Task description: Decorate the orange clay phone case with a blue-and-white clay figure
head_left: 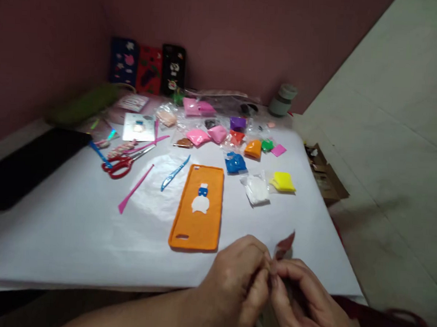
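Note:
My left hand (236, 281) and my right hand (306, 300) meet at the table's front edge, right of centre, fingertips pinched together. A small brown-red wrapper (285, 245) sticks up from between them; whatever else the fingertips hold is too small to make out. Just left of my hands, an orange phone case (208, 226) lies flat, bearing a white piece (200, 204) with a blue piece (203, 190) above it. Beyond my hands are a white clay packet (256, 189) and a yellow one (283, 181).
Further back on the white table (71, 239) lie several coloured clay packets, red-handled scissors (117, 167), a blue tool (175, 173) and a pink tool (135, 189). A black slab (31, 168) is at left. Three decorated cases and a jar (282, 101) stand near the wall.

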`<state>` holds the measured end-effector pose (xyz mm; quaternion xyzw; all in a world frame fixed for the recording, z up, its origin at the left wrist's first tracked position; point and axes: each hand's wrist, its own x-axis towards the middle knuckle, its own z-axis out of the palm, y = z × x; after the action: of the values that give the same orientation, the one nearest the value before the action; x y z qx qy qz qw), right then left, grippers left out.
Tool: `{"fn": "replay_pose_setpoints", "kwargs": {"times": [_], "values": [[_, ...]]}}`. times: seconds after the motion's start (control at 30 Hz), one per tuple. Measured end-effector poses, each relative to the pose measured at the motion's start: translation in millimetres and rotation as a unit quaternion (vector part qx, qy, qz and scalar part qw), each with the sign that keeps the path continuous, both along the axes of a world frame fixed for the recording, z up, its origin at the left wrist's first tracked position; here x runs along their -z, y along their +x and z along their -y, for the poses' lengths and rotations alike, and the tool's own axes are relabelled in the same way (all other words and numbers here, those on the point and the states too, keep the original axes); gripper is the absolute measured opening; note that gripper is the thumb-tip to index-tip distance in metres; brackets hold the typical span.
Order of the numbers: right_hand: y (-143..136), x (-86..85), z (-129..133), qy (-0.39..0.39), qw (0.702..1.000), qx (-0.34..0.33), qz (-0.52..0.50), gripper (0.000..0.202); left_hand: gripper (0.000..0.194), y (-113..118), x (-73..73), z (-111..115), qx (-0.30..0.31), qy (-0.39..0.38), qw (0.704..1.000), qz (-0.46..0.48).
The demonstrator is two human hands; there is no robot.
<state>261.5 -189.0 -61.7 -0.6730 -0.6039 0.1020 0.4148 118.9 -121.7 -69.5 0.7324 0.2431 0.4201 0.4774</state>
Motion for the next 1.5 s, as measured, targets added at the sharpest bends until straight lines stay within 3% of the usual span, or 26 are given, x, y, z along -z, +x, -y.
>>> {"fn": "replay_pose_setpoints", "kwargs": {"times": [0.2,0.53,0.73,0.93,1.13,1.27,1.37,1.5], "values": [[-11.9,-5.3,-3.6,-0.009,0.998,-0.048,-0.048,0.011,0.016,0.4,-5.0,-0.2,0.022,-0.065,0.998,-0.005],[-18.9,2.1,-2.0,-0.002,0.998,0.012,-0.069,0.009,0.016,0.4,-6.9,0.4,0.021,-0.081,0.996,-0.018],[-11.7,10.1,1.5,-0.042,0.989,0.013,-0.142,0.005,0.015,0.2,-7.3,-0.5,0.027,-0.118,0.993,-0.012],[-14.7,2.2,7.2,-0.056,0.972,0.045,-0.224,0.016,0.016,0.8,-5.4,-1.6,-0.012,-0.146,0.989,-0.006],[-22.6,3.8,11.9,-0.073,0.954,0.085,-0.279,0.010,0.013,1.3,-10.7,2.6,0.021,-0.223,0.974,-0.011],[-16.7,9.1,9.6,-0.079,0.952,0.049,-0.290,0.009,0.007,0.2,-15.0,5.9,0.031,-0.164,0.983,-0.080],[-10.5,12.2,8.5,-0.082,0.955,0.030,-0.285,0.006,0.021,-0.2,-13.7,6.7,0.005,-0.094,0.987,-0.127],[-7.5,15.0,12.1,-0.077,0.961,0.021,-0.266,0.006,0.009,-0.8,-12.2,3.8,0.038,-0.093,0.988,-0.119]]}}
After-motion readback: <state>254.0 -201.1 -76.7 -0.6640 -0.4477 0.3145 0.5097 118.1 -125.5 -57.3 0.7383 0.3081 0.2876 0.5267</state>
